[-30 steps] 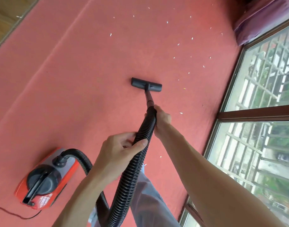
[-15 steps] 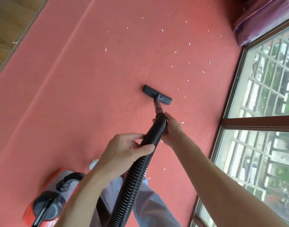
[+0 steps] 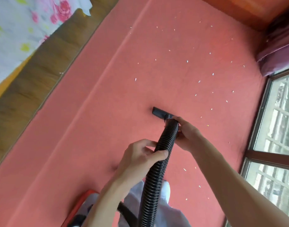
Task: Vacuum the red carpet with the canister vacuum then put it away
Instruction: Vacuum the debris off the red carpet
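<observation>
A red carpet [image 3: 107, 128] fills the floor, strewn with several small white scraps [image 3: 199, 81] toward the far right. The black floor nozzle [image 3: 160, 112] lies flat on the carpet in the middle. My right hand [image 3: 187, 132] grips the top end of the ribbed black hose [image 3: 157, 169] just behind the nozzle. My left hand [image 3: 140, 156] holds the hose lower down, thumb over it. The red canister vacuum [image 3: 82, 208] sits at the bottom edge, mostly hidden behind my left forearm.
A wooden floor strip [image 3: 34, 82] borders the carpet on the left, beside a bed with a floral sheet [image 3: 18, 30]. A window with a brown frame [image 3: 271, 154] runs along the right. Purple curtain fabric [image 3: 278, 51] bunches in the far right corner. My trouser leg [image 3: 166, 212] is below the hose.
The nozzle has been drawn back toward me, and my right hand now sits right behind it. The view has swung left and up, revealing the bed; the canister has slid further out of view.
</observation>
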Motion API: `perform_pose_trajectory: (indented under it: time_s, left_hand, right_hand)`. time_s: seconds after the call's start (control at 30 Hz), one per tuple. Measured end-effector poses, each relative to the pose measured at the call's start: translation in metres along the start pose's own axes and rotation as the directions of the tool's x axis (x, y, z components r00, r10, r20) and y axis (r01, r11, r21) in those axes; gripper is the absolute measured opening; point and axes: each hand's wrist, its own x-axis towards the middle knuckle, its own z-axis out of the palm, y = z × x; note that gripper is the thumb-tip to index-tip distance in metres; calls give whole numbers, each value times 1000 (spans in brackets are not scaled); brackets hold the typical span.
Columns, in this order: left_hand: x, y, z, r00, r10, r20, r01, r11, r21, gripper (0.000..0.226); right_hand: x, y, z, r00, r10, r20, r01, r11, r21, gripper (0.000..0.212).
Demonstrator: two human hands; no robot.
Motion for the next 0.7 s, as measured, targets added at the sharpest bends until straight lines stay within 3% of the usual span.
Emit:
perform_pose_trajectory:
  time_s: [0.1,0.27,0.47,0.7]
  left_hand:
    - [-6,14,-37,998,2,-55,-2,1000,-13,38]
    - [-5,12,-81,989,-22,-144,10,997,-81,41]
    - [26,-6,-102,971,-41,-237,-6,981,-196,27]
    - [95,-6,-89,953,-72,-293,-18,955,-294,39]
  right_hand:
    - [-1,9,54,1000,27,9,-26,999,-45,55]
    - [9,31,122,994,59,96,-49,994,-98,31]
    - [52,37,152,995,-14,97,30,986,-164,32]
    - [98,-4,173,985,42,169,-7,979,-202,31]
